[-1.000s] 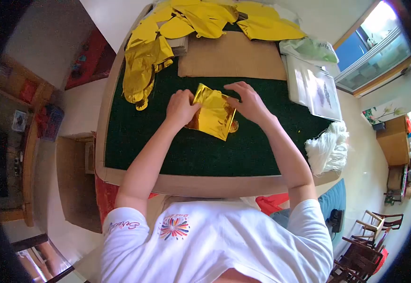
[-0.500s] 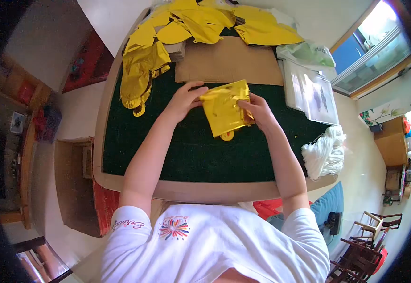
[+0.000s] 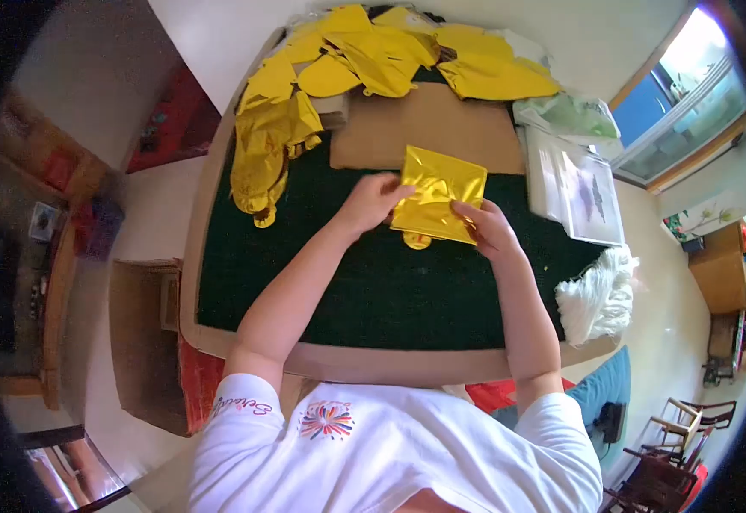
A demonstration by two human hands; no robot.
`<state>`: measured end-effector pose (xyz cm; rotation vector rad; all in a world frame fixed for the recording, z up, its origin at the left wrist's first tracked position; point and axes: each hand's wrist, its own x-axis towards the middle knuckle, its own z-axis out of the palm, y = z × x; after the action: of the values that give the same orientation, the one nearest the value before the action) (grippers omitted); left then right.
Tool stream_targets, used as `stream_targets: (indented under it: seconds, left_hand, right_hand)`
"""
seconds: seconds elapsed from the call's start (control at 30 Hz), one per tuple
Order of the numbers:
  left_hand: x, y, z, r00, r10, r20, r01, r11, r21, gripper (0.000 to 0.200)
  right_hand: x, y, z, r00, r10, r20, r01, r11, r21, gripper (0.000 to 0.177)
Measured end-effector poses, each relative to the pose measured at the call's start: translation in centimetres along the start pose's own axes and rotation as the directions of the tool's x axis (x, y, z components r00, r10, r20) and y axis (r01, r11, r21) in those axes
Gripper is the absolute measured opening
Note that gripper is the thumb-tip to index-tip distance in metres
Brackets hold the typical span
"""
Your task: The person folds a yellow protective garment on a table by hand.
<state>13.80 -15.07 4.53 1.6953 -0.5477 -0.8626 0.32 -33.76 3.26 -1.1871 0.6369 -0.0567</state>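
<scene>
- Your left hand [image 3: 371, 202] pinches the folded gold foil [image 3: 438, 195] at its left edge, grip closed on it.
- Your right hand [image 3: 489, 229] holds the foil's lower right corner, grip likewise closed.
- The foil is toward the far edge of the desk [image 3: 347, 282], apparently lifted slightly, just before the brown cardboard [image 3: 429, 128].

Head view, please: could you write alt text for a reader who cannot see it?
A person's left hand and right hand hold a folded gold foil piece over a dark green table mat. Loose gold foil shapes are piled at the far edge, and a white string bundle lies to the right.
</scene>
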Motion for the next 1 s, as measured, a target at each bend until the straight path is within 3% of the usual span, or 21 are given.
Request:
stream_targets:
  seconds: [0.03,0.1,0.17,0.2,0.27,0.3,0.37,0.4,0.47,0.5,0.57,0.7,0.77,0.8,0.87,1.0]
  left_hand:
    - [1.2,0.3,-1.3,0.941,0.319,-0.108,-0.271,0.908,0.32,0.033]
    - [4.4,1.3,-5.0,0.744,0.632,-0.218,-0.252,0.568,0.784,0.037]
    - [8.5,1.6,-8.8,0.533,0.819,-0.213,-0.149,0.338,0.929,0.04]
    - [10.2,1.8,-10.5,0.522,0.827,-0.207,-0.153,0.33,0.932,0.04]
    - [12.5,2.6,-13.0,0.536,0.838,-0.105,-0.019,0.137,0.99,0.032]
    - [12.1,4.1,-13.1,0.522,0.847,-0.098,-0.025,0.13,0.991,0.032]
    - [9.6,6.4,-12.6,0.839,0.528,-0.129,-0.025,0.275,0.961,0.032]
    - [9.1,6.2,-12.7,0.839,0.53,-0.127,-0.024,0.268,0.963,0.032]
    - [8.0,5.8,-13.4,0.967,0.233,-0.101,0.072,0.129,0.989,0.038]
    - [7.6,5.1,-14.0,0.969,0.224,-0.103,0.077,0.122,0.99,0.038]
    - [7.1,3.7,-15.2,0.932,0.353,-0.085,0.06,0.082,0.995,0.03]
    - [8.1,2.0,-16.2,0.919,0.388,-0.072,0.035,0.101,0.994,0.03]
    - [10.4,0.0,-17.4,0.771,0.629,0.099,-0.111,-0.021,0.994,0.015]
    - [9.9,0.9,-16.7,0.767,0.634,0.097,-0.109,-0.019,0.994,0.015]
    - [8.2,3.3,-14.3,0.869,0.474,-0.144,0.038,0.228,0.973,0.018]
    - [9.9,3.5,-15.1,0.853,0.49,-0.179,0.09,0.198,0.976,0.018]
  right_hand:
    - [0.6,0.2,-0.6,1.0,-0.009,0.016,0.009,1.0,0.001,0.032]
    - [1.3,0.6,-2.0,0.999,-0.041,0.015,0.04,0.996,0.079,0.031]
    - [1.3,0.3,-2.4,0.998,-0.059,-0.001,0.059,0.996,0.064,0.029]
    - [1.2,0.1,-2.5,0.997,-0.069,0.016,0.068,0.994,0.083,0.029]
    - [2.0,0.7,-3.6,0.997,-0.081,-0.003,0.081,0.994,0.074,0.029]
    - [1.5,0.3,-3.4,0.994,-0.104,-0.012,0.105,0.99,0.096,0.029]
    - [0.6,-0.7,-3.2,0.994,-0.091,-0.068,0.097,0.991,0.09,0.025]
    - [0.6,-1.0,-3.5,0.993,-0.094,-0.066,0.1,0.99,0.095,0.025]
    - [0.6,-1.2,-3.9,0.992,-0.123,-0.038,0.126,0.987,0.097,0.025]
    - [0.1,-1.6,-3.5,0.99,-0.144,-0.007,0.144,0.98,0.135,0.025]
    - [0.4,-1.2,-3.5,0.99,-0.139,0.001,0.138,0.983,0.125,0.026]
    - [1.0,-0.5,-3.6,0.99,-0.139,0.003,0.139,0.987,0.076,0.026]
    - [0.9,-0.6,-3.4,0.989,-0.147,0.003,0.146,0.988,0.048,0.026]
    - [0.4,-1.0,-2.9,0.989,-0.145,-0.021,0.146,0.988,0.056,0.026]
    - [-0.1,-1.3,-2.6,0.988,-0.147,-0.047,0.15,0.987,0.06,0.026]
    - [-0.5,-1.5,-2.3,0.985,-0.165,-0.051,0.168,0.984,0.054,0.025]
